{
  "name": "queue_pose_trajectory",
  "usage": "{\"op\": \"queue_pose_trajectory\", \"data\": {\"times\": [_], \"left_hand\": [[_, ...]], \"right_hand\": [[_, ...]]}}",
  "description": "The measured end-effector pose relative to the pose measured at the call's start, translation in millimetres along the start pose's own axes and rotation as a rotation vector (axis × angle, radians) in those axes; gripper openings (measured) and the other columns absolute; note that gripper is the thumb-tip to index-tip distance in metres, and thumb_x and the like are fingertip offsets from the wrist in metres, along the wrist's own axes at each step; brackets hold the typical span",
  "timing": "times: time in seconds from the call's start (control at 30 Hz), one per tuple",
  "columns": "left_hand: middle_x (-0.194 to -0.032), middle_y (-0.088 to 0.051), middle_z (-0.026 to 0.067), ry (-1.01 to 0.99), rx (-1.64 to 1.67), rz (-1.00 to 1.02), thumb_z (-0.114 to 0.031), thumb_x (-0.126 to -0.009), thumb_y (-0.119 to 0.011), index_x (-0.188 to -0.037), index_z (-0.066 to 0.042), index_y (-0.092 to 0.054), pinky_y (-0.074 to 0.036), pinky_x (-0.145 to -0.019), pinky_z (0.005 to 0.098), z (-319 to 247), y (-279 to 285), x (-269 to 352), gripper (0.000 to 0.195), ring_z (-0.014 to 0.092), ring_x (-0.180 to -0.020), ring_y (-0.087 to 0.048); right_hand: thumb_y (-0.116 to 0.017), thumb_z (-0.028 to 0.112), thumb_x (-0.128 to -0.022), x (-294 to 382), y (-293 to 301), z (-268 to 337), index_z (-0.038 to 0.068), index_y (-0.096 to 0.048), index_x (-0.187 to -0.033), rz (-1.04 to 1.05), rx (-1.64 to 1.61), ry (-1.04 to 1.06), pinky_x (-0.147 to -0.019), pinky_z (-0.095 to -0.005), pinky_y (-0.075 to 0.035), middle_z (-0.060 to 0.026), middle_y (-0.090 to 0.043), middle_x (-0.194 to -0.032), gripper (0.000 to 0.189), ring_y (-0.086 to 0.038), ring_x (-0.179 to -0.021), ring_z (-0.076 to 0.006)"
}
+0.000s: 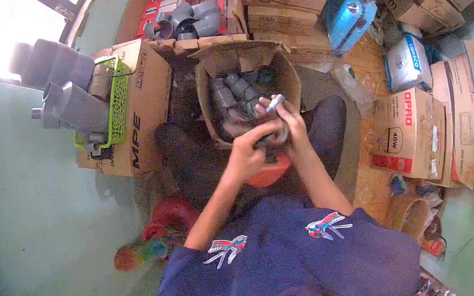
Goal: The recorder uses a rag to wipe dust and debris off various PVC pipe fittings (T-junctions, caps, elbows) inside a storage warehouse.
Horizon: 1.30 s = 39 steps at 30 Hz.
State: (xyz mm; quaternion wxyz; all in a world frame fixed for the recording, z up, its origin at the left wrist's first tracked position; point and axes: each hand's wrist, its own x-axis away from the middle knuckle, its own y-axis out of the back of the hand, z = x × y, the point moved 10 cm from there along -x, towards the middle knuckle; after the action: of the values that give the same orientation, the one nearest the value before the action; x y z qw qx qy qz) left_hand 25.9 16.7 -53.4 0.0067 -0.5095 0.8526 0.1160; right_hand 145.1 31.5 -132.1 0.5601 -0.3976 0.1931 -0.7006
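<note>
My left hand [247, 153] is curled, with its fingers around a blurred grey pipe fitting [279, 135] between my two hands. My right hand [295, 128] holds a small light-grey piece [276, 102], apparently a fitting, at its fingertips; its palm lies against the blurred fitting. Motion blur hides the exact shape of both pieces. Just beyond the hands stands an open cardboard box [292, 72] between my legs. Dark grey plastic pipe fittings [224, 93] lie inside it. Under my wrists an orange-red plastic object [270, 175] shows in part.
On the left, a green plastic basket [120, 96] of large grey pipe fittings [85, 103] sits on a carton [147, 110]. Ahead, another open box [190, 44] holds grey elbows [207, 18] and red boxes. Cartons [412, 132] are stacked on the right. Red objects [174, 216] lie at left.
</note>
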Motion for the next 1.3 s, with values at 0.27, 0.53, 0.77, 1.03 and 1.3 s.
{"op": "queue_pose_trajectory", "data": {"times": [0.27,0.53,0.77,1.03,1.3], "left_hand": [[-0.141,-0.066,0.0153,-0.074,0.099,-0.470,0.019,-0.083,-0.048,-0.136,0.002,-0.063,-0.046,-0.115,0.0388,-17.9,30.3,-5.2,0.058,0.025,-0.130,-0.064],[-0.114,-0.076,0.0135,0.149,0.198,-0.352,0.000,-0.075,-0.046,-0.121,0.005,-0.070,-0.053,-0.099,0.0333,28.1,68.8,1.7,0.052,0.022,-0.106,-0.071],[-0.137,-0.060,0.0156,0.210,0.002,-0.045,-0.016,-0.085,-0.079,-0.147,-0.001,-0.050,-0.050,-0.108,0.0388,56.4,22.0,-8.4,0.070,0.028,-0.130,-0.060],[-0.115,-0.076,0.0158,0.108,-0.112,-0.006,-0.018,-0.085,-0.083,-0.132,-0.004,-0.066,-0.055,-0.097,0.0371,48.6,-19.9,-26.5,0.052,0.022,-0.110,-0.072],[-0.084,-0.062,0.0081,0.157,-0.065,-0.065,-0.027,-0.087,-0.082,-0.106,0.003,-0.063,-0.050,-0.076,0.0319,19.3,20.8,-0.6,0.040,0.013,-0.081,-0.056]], "right_hand": [[-0.056,0.026,-0.109,-6.0,-1.9,-2.3,0.002,-0.057,-0.132,0.086,0.216,0.101,-0.103,-0.0439,-0.055,-0.0189,-0.070,-0.131,0.033,-0.067,-0.124,-0.0273],[-0.061,0.025,-0.108,9.5,0.9,48.4,0.004,-0.052,-0.118,0.072,0.021,0.098,-0.092,-0.0547,-0.064,-0.0261,-0.068,-0.125,0.025,-0.070,-0.117,-0.0412],[-0.061,0.025,-0.108,27.4,-10.2,63.2,0.004,-0.051,-0.119,0.102,0.035,0.053,-0.089,-0.0522,-0.065,-0.0235,-0.069,-0.118,0.025,-0.071,-0.116,-0.0425],[-0.057,0.028,-0.110,30.9,-5.0,83.9,0.005,-0.052,-0.123,0.045,0.384,0.117,-0.071,-0.0364,-0.063,-0.0250,-0.072,-0.122,0.027,-0.077,-0.083,-0.0272],[-0.069,0.011,-0.101,38.0,-1.6,110.6,0.006,-0.049,-0.138,0.041,0.623,0.413,-0.074,-0.0320,-0.061,-0.0092,-0.067,-0.109,0.043,-0.069,-0.097,-0.0159]]}}
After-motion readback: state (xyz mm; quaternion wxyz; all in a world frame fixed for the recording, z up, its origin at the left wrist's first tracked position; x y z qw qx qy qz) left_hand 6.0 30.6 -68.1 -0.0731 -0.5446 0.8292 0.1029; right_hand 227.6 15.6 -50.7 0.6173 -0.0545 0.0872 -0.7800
